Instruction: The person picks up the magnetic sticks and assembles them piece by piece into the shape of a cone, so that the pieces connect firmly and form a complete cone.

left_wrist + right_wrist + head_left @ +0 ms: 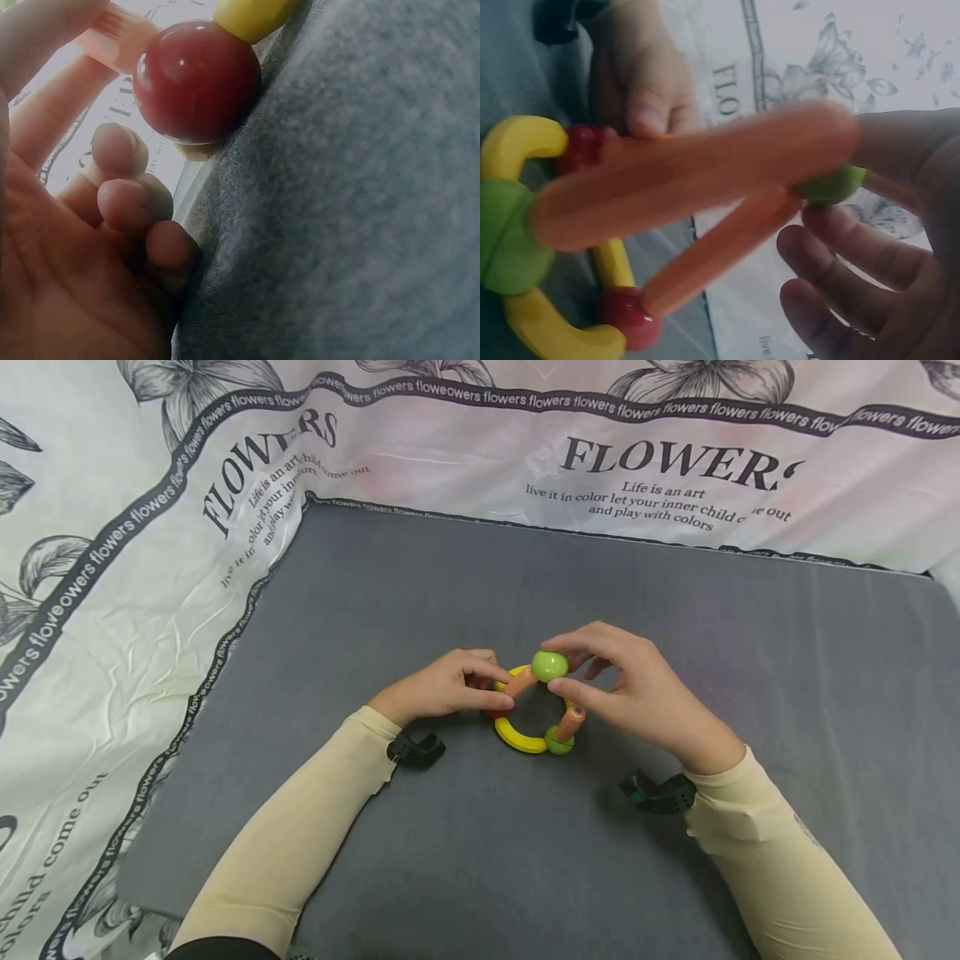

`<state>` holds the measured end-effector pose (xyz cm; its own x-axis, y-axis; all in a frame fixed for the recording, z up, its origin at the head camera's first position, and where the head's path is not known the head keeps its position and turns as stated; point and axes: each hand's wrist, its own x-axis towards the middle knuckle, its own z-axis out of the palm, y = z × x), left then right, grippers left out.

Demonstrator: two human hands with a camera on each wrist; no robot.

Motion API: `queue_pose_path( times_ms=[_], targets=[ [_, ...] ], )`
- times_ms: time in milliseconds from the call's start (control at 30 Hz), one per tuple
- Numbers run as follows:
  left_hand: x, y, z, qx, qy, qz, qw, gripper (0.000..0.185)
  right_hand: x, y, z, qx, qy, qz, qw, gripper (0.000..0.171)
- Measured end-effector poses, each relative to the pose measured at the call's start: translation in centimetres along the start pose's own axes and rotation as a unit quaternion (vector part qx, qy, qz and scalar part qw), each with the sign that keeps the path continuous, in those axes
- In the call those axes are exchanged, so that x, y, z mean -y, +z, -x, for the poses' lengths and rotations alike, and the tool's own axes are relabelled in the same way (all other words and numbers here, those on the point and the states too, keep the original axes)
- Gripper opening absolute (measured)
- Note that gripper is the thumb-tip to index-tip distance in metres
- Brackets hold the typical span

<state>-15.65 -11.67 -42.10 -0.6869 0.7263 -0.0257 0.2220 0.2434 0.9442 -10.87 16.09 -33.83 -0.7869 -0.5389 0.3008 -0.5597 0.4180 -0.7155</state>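
A small construction of yellow curved pieces, balls and orange rods stands on the table. My left hand pinches an orange rod between thumb and index finger, its other fingers curled. Close to those fingers is a red ball, joined to a yellow piece. My right hand holds the raised green ball between thumb and fingertips. In the right wrist view, long orange rods slope up to that ball. A second green ball and another red ball sit lower in the ring.
The dark grey tabletop extends around both hands. Behind and to the left hangs a white floral sheet printed with lettering. Dark wrist devices sit below both wrists.
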Motion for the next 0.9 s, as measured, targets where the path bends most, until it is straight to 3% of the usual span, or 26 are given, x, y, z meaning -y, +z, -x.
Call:
queue_pose_path(
  times_ms=[200,333,400,500,633,900],
  targets=[
    [0.3,-0.1,0.1,0.001,0.008,0.005,1.0,0.022,0.4,0.0,0.0,0.005,0.022,0.009,1.0,0.044],
    [0.5,-0.1,0.1,0.001,0.004,0.002,1.0,0.022,1.0,-1.7,0.6,0.022,0.038,0.029,0.999,0.029],
    [0.6,-0.1,0.1,0.0,0.002,0.001,1.0,0.021,1.2,-2.6,0.9,0.058,0.043,0.033,0.997,0.021],
    [0.6,-0.2,0.1,-0.002,-0.001,-0.002,1.0,0.021,1.1,-3.3,1.2,0.147,0.05,0.03,0.987,0.018],
    [0.8,-0.2,0.1,-0.005,-0.005,-0.004,1.0,0.022,0.4,-2.5,0.9,0.227,0.052,0.01,0.972,0.015],
    [0.6,-0.2,0.1,-0.003,0.001,0.007,1.0,0.023,-0.7,-0.3,0.3,0.223,0.073,-0.015,0.972,0.004]
  ],
)
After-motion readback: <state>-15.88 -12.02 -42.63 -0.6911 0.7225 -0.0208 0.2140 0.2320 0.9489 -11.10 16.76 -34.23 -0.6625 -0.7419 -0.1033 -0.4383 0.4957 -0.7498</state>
